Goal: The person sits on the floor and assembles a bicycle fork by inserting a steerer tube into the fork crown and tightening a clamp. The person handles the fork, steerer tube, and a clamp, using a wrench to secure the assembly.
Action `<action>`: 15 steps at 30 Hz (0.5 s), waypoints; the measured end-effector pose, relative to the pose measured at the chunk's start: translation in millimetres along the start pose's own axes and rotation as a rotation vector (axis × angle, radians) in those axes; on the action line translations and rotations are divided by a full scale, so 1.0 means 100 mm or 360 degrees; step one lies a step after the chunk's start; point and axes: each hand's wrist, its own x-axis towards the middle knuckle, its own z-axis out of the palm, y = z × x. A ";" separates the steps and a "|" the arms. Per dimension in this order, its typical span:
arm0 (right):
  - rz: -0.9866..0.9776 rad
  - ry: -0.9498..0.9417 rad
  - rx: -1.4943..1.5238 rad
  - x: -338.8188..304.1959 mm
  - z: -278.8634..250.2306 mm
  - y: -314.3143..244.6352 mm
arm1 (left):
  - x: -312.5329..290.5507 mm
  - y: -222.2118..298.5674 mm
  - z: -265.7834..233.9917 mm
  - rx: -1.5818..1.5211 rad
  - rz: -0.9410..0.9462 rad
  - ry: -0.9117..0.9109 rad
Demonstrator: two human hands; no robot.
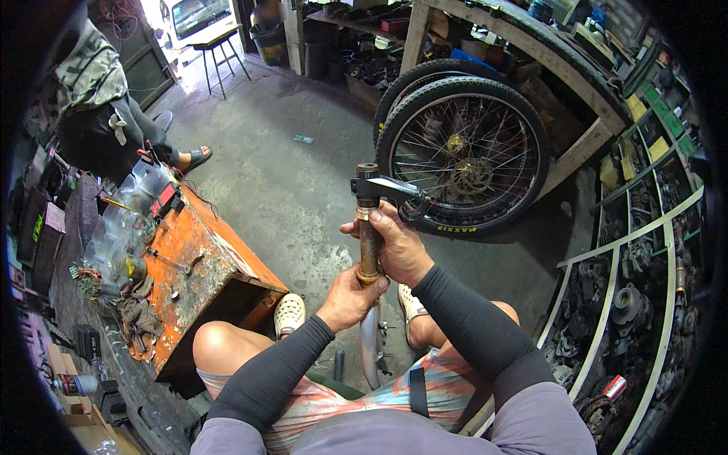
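I see my left hand [347, 298] wrapped tight around the lower end of the rusty tube [369, 243], which stands upright. Just above it my right hand [398, 246] is closed round the tube's middle. Over that hand a dark bracket [383, 187] sits on the tube top, clamped I think. Beyond lean two spoked wheels [464, 152].

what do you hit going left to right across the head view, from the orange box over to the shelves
orange metal box → left hand → rusty tube → right hand → spoked wheel → parts shelves
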 end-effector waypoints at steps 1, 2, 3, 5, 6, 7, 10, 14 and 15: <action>-0.0026 -0.0026 0.0016 0.00 0.01 0.00 | -0.01 0.01 0.02 -0.0009 0.0014 -0.0007; -0.0066 -0.0062 0.0001 -0.01 0.02 -0.02 | -0.02 0.02 0.04 -0.0018 0.0028 -0.0013; -0.0092 -0.0075 -0.0084 -0.02 -0.01 -0.04 | -0.02 0.02 0.05 -0.0027 0.0041 -0.0020; -0.0141 -0.0106 -0.0248 -0.01 -0.01 -0.07 | -0.04 0.02 0.06 -0.0052 -0.0021 -0.0046; -0.0130 -0.0069 -0.0244 -0.05 0.02 -0.07 | -0.05 0.01 0.07 -0.0026 -0.0017 -0.0034; -0.0156 -0.0079 -0.0250 -0.06 0.01 -0.06 | -0.06 0.00 0.09 -0.0005 -0.0017 -0.0028; -0.0198 -0.0085 -0.0240 -0.10 0.00 -0.05 | -0.09 0.02 0.07 0.0011 -0.0067 -0.0032; -0.0205 -0.0082 -0.0845 -0.24 -0.09 0.01 | -0.15 0.11 0.09 0.0068 -0.0159 0.0008; -0.0125 -0.0080 -0.0854 -0.36 -0.09 0.10 | -0.14 0.16 0.09 0.0029 -0.0056 0.0064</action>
